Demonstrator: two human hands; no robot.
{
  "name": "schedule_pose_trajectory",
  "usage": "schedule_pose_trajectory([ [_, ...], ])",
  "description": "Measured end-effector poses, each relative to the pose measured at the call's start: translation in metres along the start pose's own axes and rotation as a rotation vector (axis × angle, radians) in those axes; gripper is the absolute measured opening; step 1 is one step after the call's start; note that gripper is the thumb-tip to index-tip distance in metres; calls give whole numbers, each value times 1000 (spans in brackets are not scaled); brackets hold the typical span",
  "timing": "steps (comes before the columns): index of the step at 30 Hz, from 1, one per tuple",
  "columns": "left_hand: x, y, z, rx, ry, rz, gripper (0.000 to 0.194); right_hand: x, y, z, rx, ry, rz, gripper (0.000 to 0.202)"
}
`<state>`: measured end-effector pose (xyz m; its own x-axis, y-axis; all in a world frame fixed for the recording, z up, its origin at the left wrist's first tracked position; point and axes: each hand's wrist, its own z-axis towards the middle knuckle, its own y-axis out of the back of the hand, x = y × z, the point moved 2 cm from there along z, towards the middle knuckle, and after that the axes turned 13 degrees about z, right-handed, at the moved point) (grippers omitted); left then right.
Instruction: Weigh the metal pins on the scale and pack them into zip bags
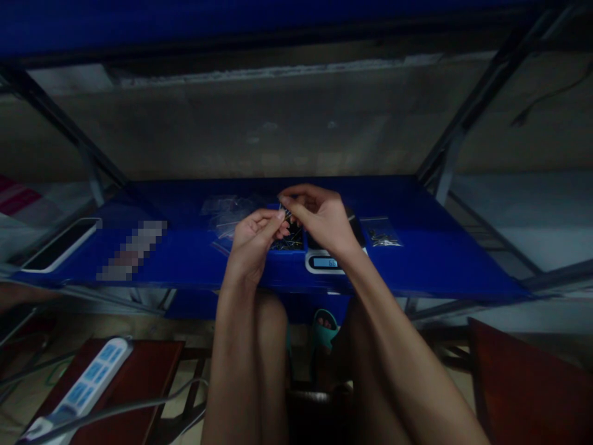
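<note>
My left hand and my right hand meet above a small blue box, fingers pinched together. Between their fingertips are a few small, thin metal pieces, too dim and blurred to name more exactly. Similar dark and shiny pieces lie in the box, partly hidden under my hands. Right of the box, a white digital scale shows a lit display; my right hand and forearm cover part of it. A clear zip bag with small metal pieces lies beyond the scale to the right.
Several clear plastic bags lie left of the box on the blue tabletop. A phone rests at the table's left end. Slanted metal legs flank the table. Below left, a power strip sits on a brown stool.
</note>
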<state>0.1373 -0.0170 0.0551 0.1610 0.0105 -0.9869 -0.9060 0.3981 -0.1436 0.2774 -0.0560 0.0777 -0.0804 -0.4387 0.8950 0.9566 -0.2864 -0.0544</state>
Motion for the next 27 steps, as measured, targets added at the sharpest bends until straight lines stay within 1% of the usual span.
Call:
schedule_pose_trajectory([
  [4, 1, -1, 0, 18, 14, 22, 25, 0, 5, 0, 52, -6, 20, 21],
  [7, 1, -3, 0, 30, 23, 3, 23, -1, 8, 0, 54, 5, 46, 22],
  [11, 2, -10, 0, 52, 13, -47, 27, 2, 13, 1, 40, 13, 65, 28],
  [14, 3, -16, 0, 85, 4, -47, 26, 5, 20, 1, 33, 7, 25, 31],
  [16, 4, -19, 0, 87, -4, -7, 24, 7, 29, 0, 8, 13, -48, 29],
  [18, 4, -17, 0, 47, -24, 47, 23, 9, 42, -2, -61, 55, -184, 22],
  [21, 3, -10, 2, -66, -62, 104, 17, 13, 64, -6, -171, 123, -453, 14],
  [24, 2, -2, 4, -152, -81, 134, 12, 14, 82, -11, -215, 102, -612, 11],
  [27, 2, 2, 6, -181, -93, 156, 13, 14, 91, -14, -232, 57, -678, 9],
])
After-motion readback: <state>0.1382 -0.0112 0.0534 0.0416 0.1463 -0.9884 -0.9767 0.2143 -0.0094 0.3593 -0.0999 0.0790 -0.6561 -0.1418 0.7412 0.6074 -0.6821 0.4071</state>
